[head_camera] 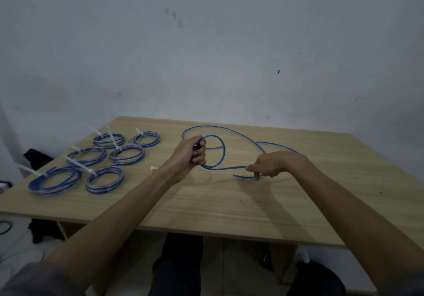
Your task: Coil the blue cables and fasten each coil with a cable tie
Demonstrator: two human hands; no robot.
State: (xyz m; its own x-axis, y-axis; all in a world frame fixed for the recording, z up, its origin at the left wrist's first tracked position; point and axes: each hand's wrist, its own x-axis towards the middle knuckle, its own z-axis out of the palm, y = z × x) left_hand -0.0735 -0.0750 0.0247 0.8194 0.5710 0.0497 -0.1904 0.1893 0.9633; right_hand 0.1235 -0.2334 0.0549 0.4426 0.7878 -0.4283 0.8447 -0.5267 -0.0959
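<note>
A loose blue cable (pixel 231 132) sprawls across the middle of the wooden table (pixel 206 204). My left hand (pixel 189 154) is closed around it where a first small loop crosses itself, held a little above the tabletop. My right hand (pixel 269 166) pinches the same cable further along, near its free end, close to the surface. Several finished blue coils (pixel 127 154), each fastened with a white cable tie, lie in a group on the table's left side. One loose white cable tie (pixel 154 168) pokes out just left of my left forearm, mostly hidden.
A grey wall stands right behind the table's far edge. Dark cloth (pixel 34 155) lies beyond the left edge, and a black cord (pixel 5 225) lies on the floor below. My legs are under the near edge.
</note>
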